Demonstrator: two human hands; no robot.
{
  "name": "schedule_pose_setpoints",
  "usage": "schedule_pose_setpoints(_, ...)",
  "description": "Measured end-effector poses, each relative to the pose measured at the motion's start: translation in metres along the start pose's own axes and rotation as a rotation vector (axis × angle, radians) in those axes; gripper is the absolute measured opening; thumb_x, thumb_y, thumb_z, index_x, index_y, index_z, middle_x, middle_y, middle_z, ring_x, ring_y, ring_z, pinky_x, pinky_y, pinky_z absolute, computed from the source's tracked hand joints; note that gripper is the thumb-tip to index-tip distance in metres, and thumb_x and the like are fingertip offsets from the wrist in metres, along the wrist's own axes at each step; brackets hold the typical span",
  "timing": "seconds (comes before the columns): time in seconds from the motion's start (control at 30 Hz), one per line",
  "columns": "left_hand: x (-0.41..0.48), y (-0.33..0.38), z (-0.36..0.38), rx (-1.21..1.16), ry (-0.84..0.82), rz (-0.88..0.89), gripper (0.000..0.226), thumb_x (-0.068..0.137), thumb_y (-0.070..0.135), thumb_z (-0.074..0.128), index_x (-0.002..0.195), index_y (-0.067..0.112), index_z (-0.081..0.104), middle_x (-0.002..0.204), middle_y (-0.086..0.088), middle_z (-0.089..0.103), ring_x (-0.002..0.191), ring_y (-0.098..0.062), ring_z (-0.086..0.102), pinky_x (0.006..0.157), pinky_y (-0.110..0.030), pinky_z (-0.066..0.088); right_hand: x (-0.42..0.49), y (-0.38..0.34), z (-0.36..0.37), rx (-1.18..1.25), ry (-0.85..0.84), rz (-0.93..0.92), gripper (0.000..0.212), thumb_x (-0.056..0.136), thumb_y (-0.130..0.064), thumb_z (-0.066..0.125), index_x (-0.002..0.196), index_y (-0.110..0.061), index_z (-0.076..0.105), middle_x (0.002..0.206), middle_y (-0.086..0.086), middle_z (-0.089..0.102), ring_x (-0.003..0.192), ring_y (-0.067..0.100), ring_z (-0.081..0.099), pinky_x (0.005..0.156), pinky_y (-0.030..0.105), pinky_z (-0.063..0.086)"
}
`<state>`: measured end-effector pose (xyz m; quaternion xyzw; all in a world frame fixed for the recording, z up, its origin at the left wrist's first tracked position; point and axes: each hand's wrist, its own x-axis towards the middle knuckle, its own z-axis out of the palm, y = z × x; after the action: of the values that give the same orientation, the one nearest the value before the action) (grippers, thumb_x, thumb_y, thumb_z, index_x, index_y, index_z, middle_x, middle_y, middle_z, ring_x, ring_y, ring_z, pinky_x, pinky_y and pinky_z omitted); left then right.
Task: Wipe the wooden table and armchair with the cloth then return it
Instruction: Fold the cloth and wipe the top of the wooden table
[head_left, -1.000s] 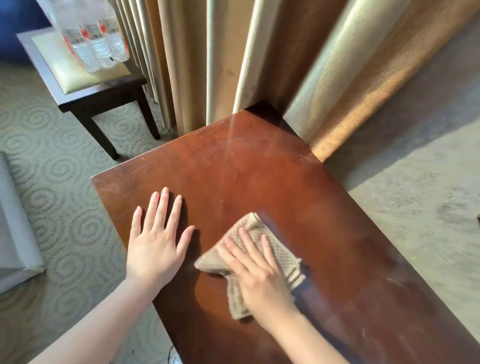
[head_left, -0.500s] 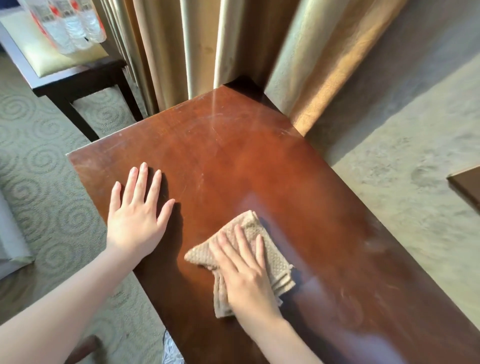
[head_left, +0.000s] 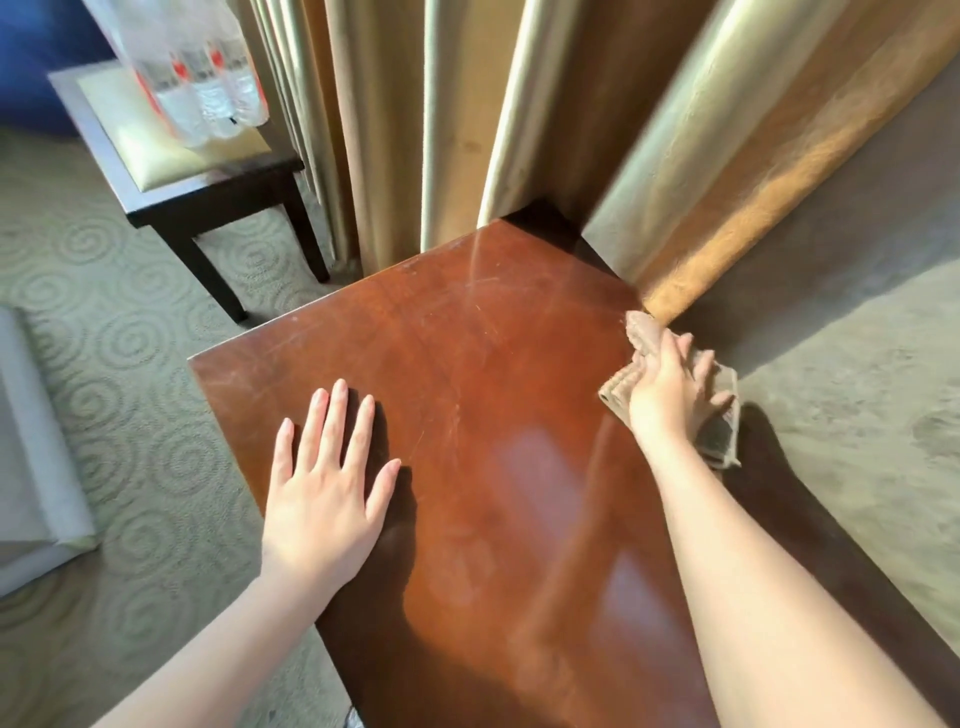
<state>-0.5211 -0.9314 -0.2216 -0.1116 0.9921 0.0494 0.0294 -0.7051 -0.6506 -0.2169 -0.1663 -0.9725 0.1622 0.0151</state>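
Left hand (head_left: 324, 499) lies flat, fingers spread, on the wooden table (head_left: 467, 364); right hand (head_left: 670, 392) grips the folded cloth (head_left: 719, 441) at the table's right edge.

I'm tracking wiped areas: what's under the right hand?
The folded tan cloth, draped over the wooden table's right edge beneath the right hand. The edge underneath is hidden.

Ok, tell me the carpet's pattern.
Pale green carpet with swirling spiral motifs, clearest in the head view.

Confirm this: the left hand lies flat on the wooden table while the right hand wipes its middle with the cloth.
Not the middle. The head view shows the right hand pressing the cloth at the wooden table's right edge, near the curtain. The left hand does lie flat.
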Motion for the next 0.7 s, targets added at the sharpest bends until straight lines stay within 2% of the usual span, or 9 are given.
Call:
schedule_pose_setpoints(0.13,0.002,-0.002,0.0,-0.031,-0.003,0.003,0.063,0.096,0.051,0.013,0.152,0.022,0.013,0.162,-0.004,0.009,0.15,-0.02,0.0,0.12,-0.047,0.009,-0.027,-0.096,0.028,-0.039,-0.058,-0.299,0.049,0.097,-0.018,0.041,0.145,-0.027,0.033,0.159,-0.002,0.025,0.148,0.024,0.012,0.114,0.063,0.006)
schedule_pose_setpoints(0.23,0.001,-0.004,-0.003,-0.061,-0.006,0.005,0.059,0.097,0.042,0.016,0.151,0.02,0.015,0.162,-0.005,0.012,0.149,-0.021,0.004,0.12,-0.048,0.012,-0.085,-0.122,0.044,0.0,-0.151,-0.594,0.05,0.099,-0.022,0.039,0.148,-0.025,0.03,0.159,-0.003,0.027,0.149,0.024,0.009,0.116,0.062,0.003)
schedule_pose_setpoints(0.37,0.0,-0.004,-0.006,-0.06,-0.025,0.021,0.058,0.096,0.038,0.017,0.151,0.019,0.017,0.161,-0.007,0.014,0.149,-0.022,0.006,0.119,-0.048,0.014,-0.16,-0.067,0.028,0.063,-0.255,-0.887,0.057,0.092,-0.01,0.047,0.146,-0.024,0.036,0.154,-0.005,0.037,0.148,0.02,0.016,0.119,0.057,0.009)
schedule_pose_setpoints(0.47,0.0,-0.004,-0.006,-0.063,-0.03,0.015,0.058,0.096,0.038,0.016,0.152,0.02,0.015,0.162,-0.006,0.012,0.149,-0.021,0.004,0.12,-0.048,0.013,-0.162,0.005,0.0,-0.018,-0.307,-1.003,0.065,0.085,-0.008,0.042,0.147,-0.026,0.034,0.154,-0.008,0.035,0.148,0.018,0.017,0.118,0.055,0.011)
schedule_pose_setpoints(0.53,0.001,-0.003,-0.006,-0.068,-0.03,0.007,0.058,0.096,0.038,0.017,0.152,0.02,0.014,0.162,-0.006,0.011,0.149,-0.021,0.003,0.12,-0.048,0.012,-0.128,0.036,-0.015,-0.071,-0.275,-0.862,0.069,0.08,-0.007,0.04,0.145,-0.026,0.036,0.153,-0.004,0.037,0.147,0.021,0.018,0.115,0.06,0.014)
schedule_pose_setpoints(0.63,0.001,-0.002,-0.007,-0.071,-0.035,0.007,0.058,0.096,0.038,0.018,0.152,0.02,0.014,0.162,-0.007,0.011,0.149,-0.022,0.004,0.12,-0.049,0.013,-0.08,0.029,-0.019,-0.01,-0.134,-0.322,0.053,0.09,-0.006,0.044,0.142,-0.019,0.043,0.154,0.004,0.037,0.147,0.026,0.019,0.115,0.062,0.009)
schedule_pose_setpoints(0.67,0.001,-0.002,-0.007,-0.07,-0.035,0.008,0.058,0.096,0.038,0.018,0.152,0.02,0.013,0.162,-0.007,0.011,0.149,-0.022,0.004,0.12,-0.049,0.013,-0.076,0.014,-0.014,0.012,-0.077,-0.19,0.049,0.094,-0.009,0.045,0.142,-0.019,0.043,0.154,0.003,0.036,0.147,0.026,0.018,0.115,0.061,0.007)
schedule_pose_setpoints(0.7,0.001,-0.002,-0.007,-0.071,-0.034,0.007,0.058,0.096,0.038,0.017,0.152,0.02,0.013,0.162,-0.007,0.011,0.149,-0.022,0.004,0.12,-0.049,0.012,-0.08,-0.004,-0.007,0.018,-0.048,-0.143,0.048,0.095,-0.011,0.046,0.142,-0.019,0.043,0.155,0.003,0.035,0.147,0.026,0.018,0.115,0.06,0.007)
